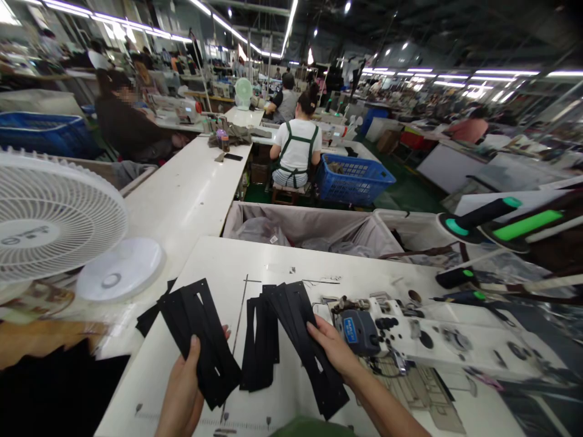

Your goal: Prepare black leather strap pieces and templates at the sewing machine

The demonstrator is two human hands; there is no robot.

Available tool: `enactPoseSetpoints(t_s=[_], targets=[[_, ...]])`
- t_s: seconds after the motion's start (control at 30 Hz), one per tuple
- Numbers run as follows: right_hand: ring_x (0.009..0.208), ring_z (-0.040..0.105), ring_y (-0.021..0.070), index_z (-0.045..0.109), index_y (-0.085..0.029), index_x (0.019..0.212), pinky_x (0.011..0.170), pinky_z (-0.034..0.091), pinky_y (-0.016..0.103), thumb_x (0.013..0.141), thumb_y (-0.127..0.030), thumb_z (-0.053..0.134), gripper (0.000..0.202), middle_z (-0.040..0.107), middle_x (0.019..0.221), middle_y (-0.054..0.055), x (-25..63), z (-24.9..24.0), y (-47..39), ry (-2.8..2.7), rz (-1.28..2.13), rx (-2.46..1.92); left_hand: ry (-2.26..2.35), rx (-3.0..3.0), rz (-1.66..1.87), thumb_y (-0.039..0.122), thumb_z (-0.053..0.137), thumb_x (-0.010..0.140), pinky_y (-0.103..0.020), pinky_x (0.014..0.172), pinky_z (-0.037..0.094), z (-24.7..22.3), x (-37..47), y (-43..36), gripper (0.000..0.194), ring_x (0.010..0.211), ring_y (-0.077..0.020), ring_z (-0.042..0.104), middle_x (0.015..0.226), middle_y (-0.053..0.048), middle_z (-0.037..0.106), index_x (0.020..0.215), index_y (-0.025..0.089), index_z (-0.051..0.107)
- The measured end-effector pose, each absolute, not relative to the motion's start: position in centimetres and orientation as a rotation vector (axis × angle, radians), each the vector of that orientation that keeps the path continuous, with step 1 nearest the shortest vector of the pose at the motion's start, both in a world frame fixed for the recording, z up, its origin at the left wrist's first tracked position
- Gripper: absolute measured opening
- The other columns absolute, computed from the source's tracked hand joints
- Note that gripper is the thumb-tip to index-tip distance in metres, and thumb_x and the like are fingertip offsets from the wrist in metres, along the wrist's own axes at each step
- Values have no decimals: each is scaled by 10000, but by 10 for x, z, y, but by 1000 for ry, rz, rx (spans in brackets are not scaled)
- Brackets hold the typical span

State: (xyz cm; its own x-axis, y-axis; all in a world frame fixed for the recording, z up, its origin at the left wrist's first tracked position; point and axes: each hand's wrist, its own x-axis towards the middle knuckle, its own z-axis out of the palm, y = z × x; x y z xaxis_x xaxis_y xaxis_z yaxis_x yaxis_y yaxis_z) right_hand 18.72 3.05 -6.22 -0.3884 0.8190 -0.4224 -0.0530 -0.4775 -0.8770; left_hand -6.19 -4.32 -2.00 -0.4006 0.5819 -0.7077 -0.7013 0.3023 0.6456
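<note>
My left hand [184, 379] is closed on a fanned bundle of black fabric strips [200, 340], thumb on top, held above the white table. Another fanned bundle of black strips [306, 346] is gripped by my right hand [332, 343] at its right edge. Between the two hands, a third group of black strips [259, 346] lies on the tabletop. Pale slots show in some strips. To the right of my right hand stands a sewing machine [359, 331] with a blue label.
A white fan [54, 218] stands at the left, near a dark fabric pile [59, 388]. Thread cones [487, 212] rise at the right. Beyond the table is a cloth-lined bin [310, 215]. A blue basket [355, 179] sits beside a seated person [296, 145].
</note>
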Motion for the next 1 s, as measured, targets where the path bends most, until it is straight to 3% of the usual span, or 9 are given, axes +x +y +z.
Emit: enactPoseSetpoints(t_s=[0.13,0.3,0.4,0.6,0.7,0.8,0.87,0.93,1.0], targets=[[550,573,153,550,-203,1100,556,484,315,718,-526,630,507,654,887,48,188,-53,33,-1017,1973,-1189,1385,-82,1384,243,406,910,-385,1021,359,-22,-59,-40,327,999,-233,608,1056,-186,644,1124,33,536],[893,604,204,603,-188,1043,852,439,348,732,-398,674,382,661,975,54,183,-54,32,-788,2040,-994,1399,-105,1380,239,400,910,-377,1013,372,-20,-59,-37,325,982,-231,617,1024,-185,657,1114,29,541],[995,571,224,615,-184,1028,916,396,371,720,-378,689,372,662,988,66,180,-57,31,-753,2068,-950,1411,-120,1367,245,391,913,-373,1014,369,-22,-60,-39,321,979,-226,618,1003,-177,667,1096,39,556],[957,582,247,588,-178,1072,857,430,404,721,-515,623,488,643,1008,97,164,-79,33,-975,2000,-1159,1437,-136,1355,242,384,916,-374,992,396,-26,-62,-42,309,963,-220,626,1009,-168,667,1071,50,571],[903,588,282,609,-167,1020,809,447,451,653,-568,642,544,640,955,111,156,-103,34,-1037,1960,-1314,1446,-114,1342,232,397,910,-366,949,441,-29,-58,-40,301,941,-226,634,987,-177,672,1055,37,574],[1079,481,329,618,-179,975,913,378,470,527,-568,717,601,586,1051,128,150,-117,33,-1094,1793,-1488,1387,-79,1283,266,434,897,-346,898,479,-36,-49,-39,312,939,-240,633,965,-183,676,1030,29,588],[1196,365,316,609,-192,981,991,311,425,534,-578,705,598,530,1149,121,144,-114,31,-1131,1687,-1530,1332,-37,1222,296,467,882,-359,858,501,-40,-41,-38,322,920,-256,637,931,-179,683,1016,36,602],[1147,423,282,615,-192,963,964,345,383,608,-588,656,534,559,1098,101,136,-100,29,-1181,1704,-1484,1279,31,1176,316,523,853,-375,829,512,-41,-31,-37,317,906,-265,639,896,-158,693,1025,63,610],[912,562,237,624,-177,909,806,449,348,656,-586,628,481,618,900,70,125,-83,29,-1216,1815,-1401,1233,114,1144,331,601,803,-366,813,514,-39,-20,-36,329,900,-267,638,871,-137,698,1019,84,621]])
